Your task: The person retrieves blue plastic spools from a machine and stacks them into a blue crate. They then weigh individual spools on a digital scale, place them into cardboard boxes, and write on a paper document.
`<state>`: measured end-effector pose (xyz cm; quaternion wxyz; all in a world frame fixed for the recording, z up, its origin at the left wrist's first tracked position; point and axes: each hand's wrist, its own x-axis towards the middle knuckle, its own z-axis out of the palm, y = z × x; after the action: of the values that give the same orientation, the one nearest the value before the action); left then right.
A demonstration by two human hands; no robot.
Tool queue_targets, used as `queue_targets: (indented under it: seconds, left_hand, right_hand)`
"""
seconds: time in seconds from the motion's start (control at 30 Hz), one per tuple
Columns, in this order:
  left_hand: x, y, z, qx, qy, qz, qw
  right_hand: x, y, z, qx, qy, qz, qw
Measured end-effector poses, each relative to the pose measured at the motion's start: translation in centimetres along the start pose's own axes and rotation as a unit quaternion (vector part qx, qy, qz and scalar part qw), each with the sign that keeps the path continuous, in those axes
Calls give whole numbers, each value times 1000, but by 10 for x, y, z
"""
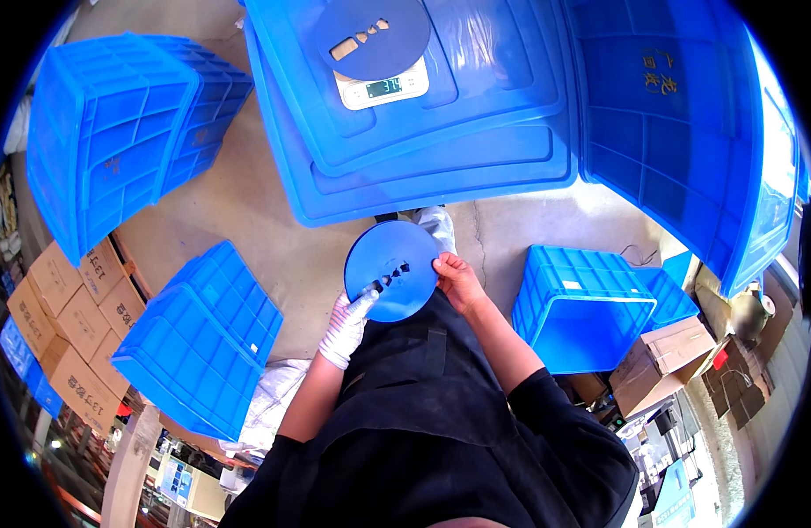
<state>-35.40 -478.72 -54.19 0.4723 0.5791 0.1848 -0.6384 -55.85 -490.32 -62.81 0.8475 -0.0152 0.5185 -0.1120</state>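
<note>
A flat blue disc (370,260) with a row of odd-shaped cutouts is held in front of my body. My left hand (346,333), in a white striped glove, grips its lower left edge, the thumb lying on the face by the lowest cutout. The bare right hand (458,282) pinches the right rim between thumb and fingers. A similar blue disc (392,55) lies on a white digital scale (383,91), which covers all but the scale's front part and lit display. The scale stands on stacked blue plastic lids (405,136).
Tall blue crates (128,132) stand at the far left, and another stack (199,343) at the near left beside cardboard boxes (76,326). On the right are a large blue bin (678,132), an open-topped blue crate (586,299) and an open cardboard box (661,361).
</note>
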Motion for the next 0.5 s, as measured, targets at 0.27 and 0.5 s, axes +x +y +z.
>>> queue_targets:
  seconds: [0.27, 0.5]
  left_hand:
    - [10, -17, -21, -66, 78, 89, 991]
    - [25, -14, -40, 66, 251, 113, 959]
  right_hand:
    - [2, 18, -3, -59, -16, 27, 998]
    - [-3, 11, 37, -247, -93, -61, 963]
